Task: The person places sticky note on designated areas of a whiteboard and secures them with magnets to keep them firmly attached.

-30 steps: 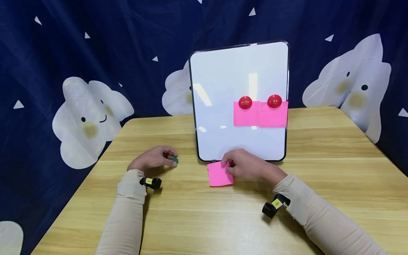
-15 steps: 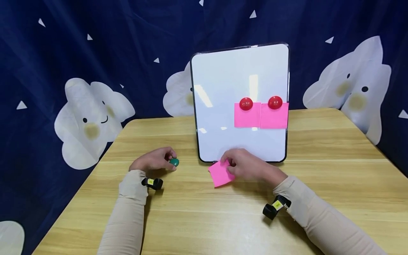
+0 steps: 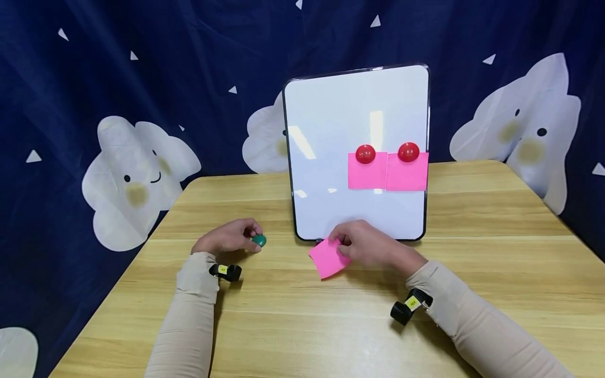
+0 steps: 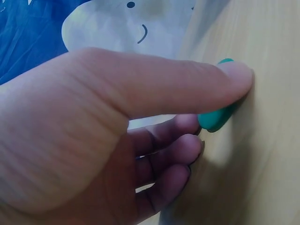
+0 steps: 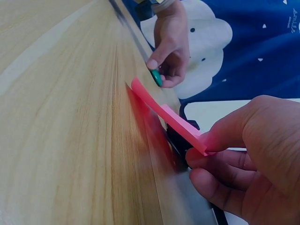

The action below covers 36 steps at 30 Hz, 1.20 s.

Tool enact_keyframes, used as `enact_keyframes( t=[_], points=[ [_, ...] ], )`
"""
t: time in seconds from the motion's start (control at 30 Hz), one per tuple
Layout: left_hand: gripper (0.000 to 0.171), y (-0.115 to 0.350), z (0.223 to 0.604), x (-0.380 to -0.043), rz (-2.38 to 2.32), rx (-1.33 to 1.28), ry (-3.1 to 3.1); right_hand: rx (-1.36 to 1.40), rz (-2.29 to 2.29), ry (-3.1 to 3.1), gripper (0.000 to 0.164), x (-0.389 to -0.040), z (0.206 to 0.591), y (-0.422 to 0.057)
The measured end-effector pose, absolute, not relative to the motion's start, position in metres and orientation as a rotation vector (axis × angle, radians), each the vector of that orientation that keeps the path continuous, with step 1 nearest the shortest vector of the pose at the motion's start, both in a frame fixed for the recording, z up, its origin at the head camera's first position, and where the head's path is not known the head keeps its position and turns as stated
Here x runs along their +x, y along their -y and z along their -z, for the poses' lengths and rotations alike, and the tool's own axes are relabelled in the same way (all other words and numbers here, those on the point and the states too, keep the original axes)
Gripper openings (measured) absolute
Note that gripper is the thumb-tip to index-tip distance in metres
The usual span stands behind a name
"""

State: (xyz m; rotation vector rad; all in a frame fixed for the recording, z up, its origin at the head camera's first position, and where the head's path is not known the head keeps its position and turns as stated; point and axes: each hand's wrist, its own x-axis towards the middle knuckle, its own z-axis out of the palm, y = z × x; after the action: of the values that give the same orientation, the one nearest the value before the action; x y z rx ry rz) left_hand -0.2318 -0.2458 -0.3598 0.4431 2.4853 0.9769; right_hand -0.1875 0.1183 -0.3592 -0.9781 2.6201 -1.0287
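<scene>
Between thumb and fingers, my left hand (image 3: pixel 230 235) pinches a round green magnet (image 3: pixel 259 240) close to the tabletop, left of the whiteboard. The left wrist view shows the thumb lying over most of that magnet (image 4: pixel 214 120). My right hand (image 3: pixel 366 242) pinches a pink sticky note (image 3: pixel 328 259) by its right side, just in front of the whiteboard's (image 3: pixel 326 115) lower edge. In the right wrist view the sticky note (image 5: pixel 161 110) is seen nearly edge-on, slightly curved, with its far end lifted above the table.
Two pink notes sit side by side on the board, the left note (image 3: pixel 367 176) under a red magnet (image 3: pixel 365 154) and the right note (image 3: pixel 407 177) under another red magnet (image 3: pixel 408 152). The wooden table (image 3: pixel 283 325) meets a dark blue curtain (image 3: pixel 198 63) behind.
The pink note has tilted, its lower edge swinging right as my right hand turns it. My left hand with the green magnet has barely moved.
</scene>
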Motion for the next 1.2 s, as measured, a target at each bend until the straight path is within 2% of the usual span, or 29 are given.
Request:
enact_keyframes(
  t=[1.2],
  points=[
    [0.033, 0.2492, 0.3654, -0.2356, -0.957, 0.369, -2.537, -0.94, 1.133, -2.592, 0.024, -0.1879, 0.3579, -0.1219]
  ],
)
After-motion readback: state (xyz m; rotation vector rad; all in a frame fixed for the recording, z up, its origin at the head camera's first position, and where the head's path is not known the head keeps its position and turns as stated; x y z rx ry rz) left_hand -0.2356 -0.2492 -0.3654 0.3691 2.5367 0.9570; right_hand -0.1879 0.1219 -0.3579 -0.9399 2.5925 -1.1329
